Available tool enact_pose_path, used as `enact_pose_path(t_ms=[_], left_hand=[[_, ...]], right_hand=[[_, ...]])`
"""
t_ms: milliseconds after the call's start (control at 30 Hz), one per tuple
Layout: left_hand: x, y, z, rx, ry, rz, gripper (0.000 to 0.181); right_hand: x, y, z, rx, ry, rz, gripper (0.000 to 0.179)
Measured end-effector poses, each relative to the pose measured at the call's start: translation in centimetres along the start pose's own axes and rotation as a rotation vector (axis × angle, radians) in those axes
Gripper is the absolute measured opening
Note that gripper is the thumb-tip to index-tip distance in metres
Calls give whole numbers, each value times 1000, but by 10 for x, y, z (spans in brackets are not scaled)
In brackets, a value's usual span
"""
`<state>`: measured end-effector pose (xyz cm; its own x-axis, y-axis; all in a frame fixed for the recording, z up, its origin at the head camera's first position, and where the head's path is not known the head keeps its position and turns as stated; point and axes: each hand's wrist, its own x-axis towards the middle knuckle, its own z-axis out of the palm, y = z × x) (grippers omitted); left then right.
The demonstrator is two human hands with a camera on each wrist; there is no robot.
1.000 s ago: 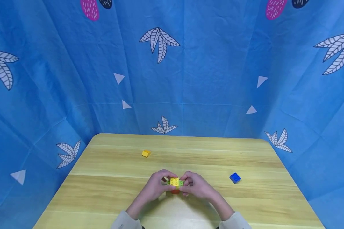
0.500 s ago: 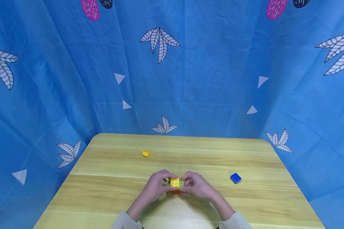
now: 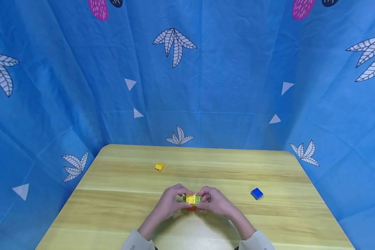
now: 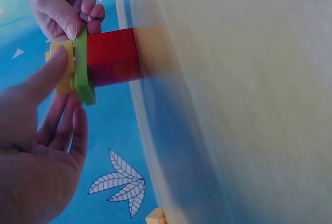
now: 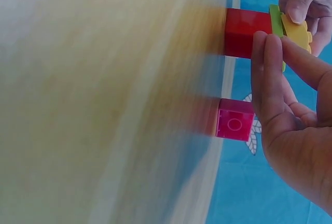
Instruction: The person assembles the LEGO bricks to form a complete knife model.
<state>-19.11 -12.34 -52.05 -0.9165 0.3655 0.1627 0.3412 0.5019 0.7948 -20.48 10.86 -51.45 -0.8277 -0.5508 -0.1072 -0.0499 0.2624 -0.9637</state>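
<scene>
Btm ctr of head view, L hand (image 3: 171, 202), nearly closed, pinches yellow brick (image 3: 190, 198) above green plate (image 4: 81, 63), whose end R hand (image 3: 215, 202) likewise pinches, prob. steadying it on red block (image 4: 111, 58) on bench (image 3: 112, 198).

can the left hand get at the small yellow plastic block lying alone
Probably yes: only bare wood-grain tabletop shows between the left hand and that block, but the hand's grip on the square yellow studded brick would likely need releasing.

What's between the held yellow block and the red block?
A green piece lies between the yellow block and the red block; the left wrist view shows it.
</scene>
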Motion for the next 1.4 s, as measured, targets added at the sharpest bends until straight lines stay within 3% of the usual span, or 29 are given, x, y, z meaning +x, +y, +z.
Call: enact_pose_path(t_ms=[567, 967, 1400], left_hand=[[1, 0, 3, 21, -5, -24, 37], [2, 0, 5, -39, 1, -51, 34], [4, 1, 6, -11, -18, -88, 35]], right_hand=[[1, 3, 0, -21, 2, -2, 34], [1, 4, 1, -19, 6, -4, 35], [1, 3, 1, -32, 5, -3, 35]])
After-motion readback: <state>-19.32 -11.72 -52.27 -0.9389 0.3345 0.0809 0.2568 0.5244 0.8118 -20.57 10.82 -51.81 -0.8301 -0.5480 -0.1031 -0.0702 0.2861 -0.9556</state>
